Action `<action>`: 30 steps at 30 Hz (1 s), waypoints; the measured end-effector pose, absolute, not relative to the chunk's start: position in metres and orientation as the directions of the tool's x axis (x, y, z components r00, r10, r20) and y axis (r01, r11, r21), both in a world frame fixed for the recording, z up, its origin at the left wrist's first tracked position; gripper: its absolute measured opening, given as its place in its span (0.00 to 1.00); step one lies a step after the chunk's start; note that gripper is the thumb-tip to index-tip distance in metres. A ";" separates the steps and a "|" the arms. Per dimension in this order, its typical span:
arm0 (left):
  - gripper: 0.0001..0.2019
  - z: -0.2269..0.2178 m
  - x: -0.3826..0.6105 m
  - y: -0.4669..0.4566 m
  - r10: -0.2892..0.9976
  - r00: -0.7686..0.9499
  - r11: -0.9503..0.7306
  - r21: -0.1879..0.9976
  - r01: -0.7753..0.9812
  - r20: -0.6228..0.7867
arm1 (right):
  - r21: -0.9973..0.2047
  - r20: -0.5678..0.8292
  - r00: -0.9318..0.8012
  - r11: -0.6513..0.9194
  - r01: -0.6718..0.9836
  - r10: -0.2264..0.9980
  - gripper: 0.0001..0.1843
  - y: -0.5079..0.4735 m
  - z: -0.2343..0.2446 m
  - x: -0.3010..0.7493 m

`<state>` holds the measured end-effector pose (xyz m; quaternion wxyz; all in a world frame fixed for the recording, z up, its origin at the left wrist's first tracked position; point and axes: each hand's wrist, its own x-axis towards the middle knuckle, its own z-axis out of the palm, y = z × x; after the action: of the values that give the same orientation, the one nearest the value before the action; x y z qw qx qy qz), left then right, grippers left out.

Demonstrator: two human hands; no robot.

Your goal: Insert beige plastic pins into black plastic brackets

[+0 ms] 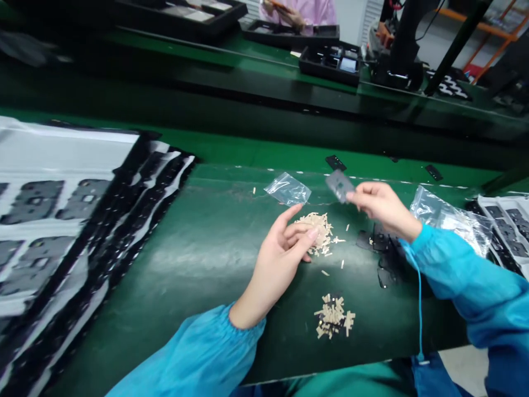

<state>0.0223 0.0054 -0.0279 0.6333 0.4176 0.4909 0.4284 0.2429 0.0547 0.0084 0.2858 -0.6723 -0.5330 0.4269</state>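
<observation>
My right hand [382, 207] pinches a small dark flat part [339, 186] and holds it up above the green bench [198, 248]. My left hand [285, 248] rests at the edge of a heap of small beige strips [320, 231], fingers curled and thumb meeting them; whether a strip is between them I cannot make out. A second heap of beige strips [334, 317] lies nearer to me. Several more dark flat parts [378, 248] lie under my right wrist.
Stacked black trays with grey parts [61, 220] fill the left. A small clear bag [287, 190] lies behind the strips, a larger bag [450, 218] and a white tray [506, 229] sit at right. Another person in pink [300, 11] works across the far bench.
</observation>
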 end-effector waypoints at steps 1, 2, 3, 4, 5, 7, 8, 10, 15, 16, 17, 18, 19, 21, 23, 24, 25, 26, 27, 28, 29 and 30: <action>0.42 -0.028 0.022 0.006 0.955 0.151 0.274 0.955 -0.112 -0.256 | -0.810 -0.271 0.133 -0.300 0.504 0.954 0.21 0.072 0.010 0.256; 0.42 -0.029 0.021 0.007 0.955 0.157 0.268 0.959 -0.094 -0.251 | -0.785 -0.273 0.175 -0.325 0.528 0.946 0.21 0.090 0.010 0.271; 0.41 -0.030 0.021 0.008 0.954 0.166 0.265 0.961 -0.078 -0.250 | -0.751 -0.272 0.224 -0.352 0.558 0.936 0.21 0.106 0.010 0.288; 0.40 -0.030 0.021 0.009 0.952 0.177 0.265 0.962 -0.064 -0.250 | -0.712 -0.257 0.288 -0.382 0.589 0.923 0.21 0.120 0.011 0.306; 0.38 -0.031 0.020 0.009 0.950 0.186 0.264 0.963 -0.054 -0.250 | -0.669 -0.221 0.362 -0.411 0.619 0.906 0.20 0.132 0.011 0.326; 0.35 -0.031 0.020 0.010 0.947 0.205 0.263 0.964 -0.043 -0.249 | -0.584 -0.117 0.490 -0.459 0.670 0.864 0.15 0.149 0.010 0.363; 0.32 -0.031 0.021 0.010 0.944 0.217 0.261 0.964 -0.038 -0.247 | -0.545 -0.074 0.531 -0.480 0.688 0.844 0.14 0.155 0.009 0.379; 0.28 -0.032 0.021 0.010 0.942 0.232 0.257 0.966 -0.036 -0.242 | -0.482 -0.041 0.559 -0.506 0.715 0.828 0.15 0.165 0.004 0.404; 0.21 -0.037 0.023 0.010 0.940 0.248 0.257 0.964 -0.065 -0.234 | -0.398 -0.112 0.520 -0.518 0.757 0.847 0.19 0.187 -0.015 0.423; 0.21 -0.037 0.022 0.010 0.940 0.248 0.255 0.965 -0.061 -0.233 | -0.396 -0.123 0.507 -0.510 0.763 0.853 0.19 0.190 -0.016 0.422; 0.21 -0.038 0.022 0.010 0.941 0.246 0.254 0.966 -0.051 -0.234 | -0.402 -0.131 0.490 -0.498 0.768 0.862 0.19 0.193 -0.016 0.418; 0.21 -0.038 0.022 0.010 0.941 0.242 0.254 0.967 -0.039 -0.237 | -0.414 -0.136 0.470 -0.481 0.773 0.872 0.19 0.194 -0.015 0.413; 0.21 -0.037 0.022 0.009 0.941 0.236 0.255 0.967 -0.028 -0.241 | -0.432 -0.137 0.443 -0.456 0.778 0.886 0.19 0.194 -0.013 0.407; 0.20 -0.035 0.021 0.009 0.946 0.218 0.251 0.968 -0.028 -0.239 | -0.485 -0.137 0.363 -0.382 0.786 0.922 0.17 0.188 -0.009 0.391; 0.18 -0.033 0.021 0.009 0.955 0.198 0.235 0.971 -0.052 -0.221 | -0.543 -0.152 0.239 -0.283 0.791 0.959 0.16 0.175 -0.006 0.371; 0.16 -0.032 0.021 0.009 0.960 0.185 0.224 0.972 -0.065 -0.208 | -0.567 -0.172 0.159 -0.230 0.791 0.972 0.15 0.166 -0.006 0.360; 0.15 -0.031 0.021 0.009 0.965 0.172 0.211 0.975 -0.073 -0.196 | -0.583 -0.198 0.080 -0.183 0.792 0.977 0.14 0.155 -0.006 0.350; 0.13 -0.030 0.022 0.009 0.970 0.160 0.199 0.977 -0.073 -0.186 | -0.591 -0.221 0.010 -0.142 0.794 0.975 0.14 0.144 -0.007 0.340; 0.12 -0.030 0.022 0.009 0.974 0.147 0.185 0.981 -0.064 -0.174 | -0.592 -0.233 -0.046 -0.104 0.799 0.971 0.14 0.131 -0.008 0.332; 0.11 -0.030 0.022 0.009 0.978 0.136 0.168 0.985 -0.048 -0.160 | -0.589 -0.232 -0.083 -0.072 0.805 0.969 0.14 0.118 -0.009 0.324; 0.10 -0.030 0.023 0.009 0.982 0.128 0.146 0.989 -0.024 -0.142 | -0.583 -0.217 -0.102 -0.045 0.811 0.971 0.13 0.103 -0.009 0.316; 0.09 -0.030 0.023 0.009 0.985 0.125 0.121 0.993 0.004 -0.120 | -0.573 -0.184 -0.114 -0.013 0.819 0.976 0.12 0.088 -0.008 0.309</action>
<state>0.0234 0.0090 -0.0303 0.5604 0.4982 0.4963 0.4374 0.3087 0.0881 -0.0081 0.1370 -0.6515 -0.6891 0.2864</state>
